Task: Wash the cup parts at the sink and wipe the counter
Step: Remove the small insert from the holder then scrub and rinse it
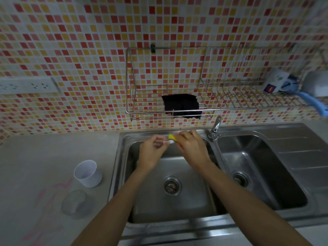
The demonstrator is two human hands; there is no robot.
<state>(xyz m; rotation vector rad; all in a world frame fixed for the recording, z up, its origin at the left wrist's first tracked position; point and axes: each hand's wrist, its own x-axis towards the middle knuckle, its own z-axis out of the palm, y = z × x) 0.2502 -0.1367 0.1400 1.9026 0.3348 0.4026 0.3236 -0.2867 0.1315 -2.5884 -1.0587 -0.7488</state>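
A cup part, a small pale piece [167, 142], sits pinched in the left hand [154, 150] above the back of the left sink basin [177, 206]; it is mostly hidden by the fingers [159, 139], so its exact shape is hard to make out. The right hand [190, 148] closes its fingers around a yellow sponge [173, 137] pressed against that piece, with only the sponge's tip visible. On the grey surface [44, 157] left of the sink stands a white cup [88, 173], upright and open. Just in front of it lies a clear lid [74, 203], blurred and faint. Pink marks [44, 194] streak the surface around them. A wire rack [195, 86] on the tiled wall holds a dark cloth [182, 106]; its right end, with a mug [276, 82] and a blue brush [312, 102], is cut off by the frame edge.
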